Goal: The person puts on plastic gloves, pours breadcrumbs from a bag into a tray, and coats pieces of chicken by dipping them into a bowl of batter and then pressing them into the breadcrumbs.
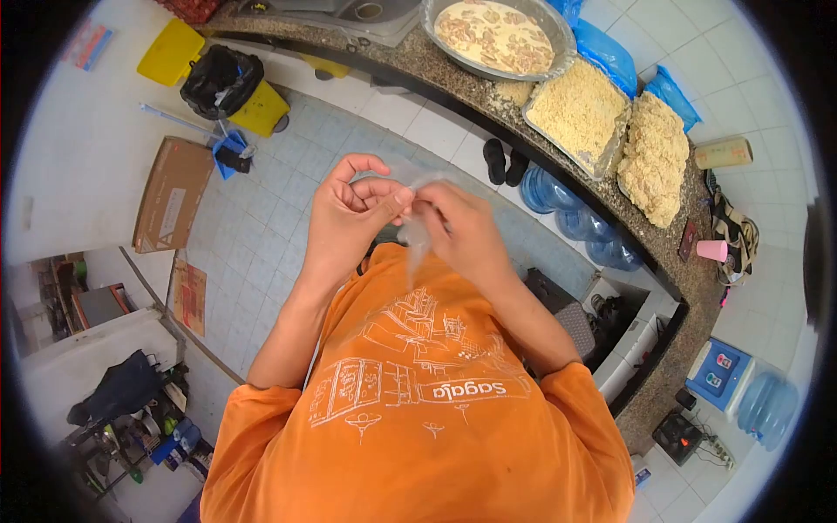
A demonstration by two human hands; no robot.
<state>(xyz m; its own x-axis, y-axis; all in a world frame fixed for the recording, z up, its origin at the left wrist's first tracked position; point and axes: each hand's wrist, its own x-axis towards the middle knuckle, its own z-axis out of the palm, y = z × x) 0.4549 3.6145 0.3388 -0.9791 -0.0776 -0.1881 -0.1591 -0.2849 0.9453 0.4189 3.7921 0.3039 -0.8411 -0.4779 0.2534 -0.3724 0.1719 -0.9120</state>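
Note:
My left hand (342,228) is raised before my chest, thumb and index finger pinched on a thin clear plastic sheet (417,237) that looks like a disposable glove or bag. From the other side my right hand (471,228) pinches the same plastic with bent fingers. The two hands' fingertips nearly meet. A loose end of the film hangs down between them over my orange shirt (418,453), and another part stands up behind the fingers.
On the granite counter (384,54) stand a metal bowl (558,65) of meat in pale batter, a tray (529,116) of yellowish crumbs and a heap of breaded pieces (652,157). Water bottles (558,196) sit below. A yellow bin (266,109) and a cardboard box (174,196) are left.

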